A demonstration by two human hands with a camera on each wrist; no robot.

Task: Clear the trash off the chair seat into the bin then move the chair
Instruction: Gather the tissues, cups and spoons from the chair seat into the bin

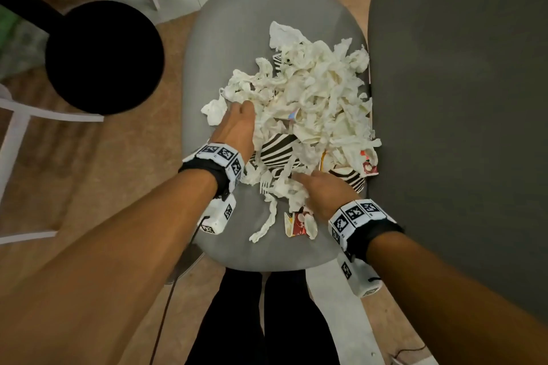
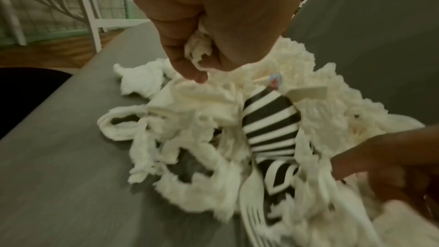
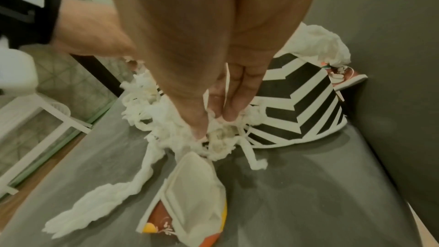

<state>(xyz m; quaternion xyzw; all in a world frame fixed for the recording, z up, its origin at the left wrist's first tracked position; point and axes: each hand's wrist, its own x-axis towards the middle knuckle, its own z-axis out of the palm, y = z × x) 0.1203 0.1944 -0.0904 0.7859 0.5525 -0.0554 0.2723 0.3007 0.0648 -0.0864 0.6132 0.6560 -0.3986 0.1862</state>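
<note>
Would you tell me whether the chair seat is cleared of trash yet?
Not cleared. A heap of crumpled white tissue and striped paper cups covers the chair seat; both hands are in it.

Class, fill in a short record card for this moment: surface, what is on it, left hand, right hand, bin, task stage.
surface: grey chair seat
on it: heap of crumpled white tissue, striped paper cups, flattened printed carton
left hand: fingers curled into tissue at the heap's left edge
right hand: fingers pinch tissue at the near edge
bin: black round bin on the floor, left of the chair
task stage: trash on seat
</note>
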